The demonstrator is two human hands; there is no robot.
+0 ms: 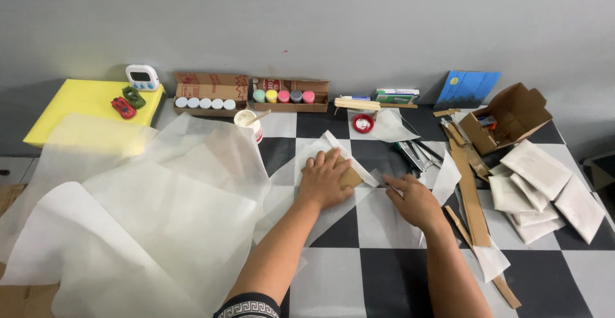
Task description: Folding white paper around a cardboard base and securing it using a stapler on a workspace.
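L hand [325, 180] flat, open, pressing cardboard piece [349, 175] on white paper [333, 218] | R hand [415, 199] fingers apart, on paper edge

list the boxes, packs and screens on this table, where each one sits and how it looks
Timer: back left on the yellow board; small, white, with a screen.
Left cardboard tray: back row; brown, five white-lidded jars in front.
Right cardboard tray: beside it; brown, jars with coloured lids.
Small flat box: back centre-right; white and green.
Open carton: back right; brown, flaps up.
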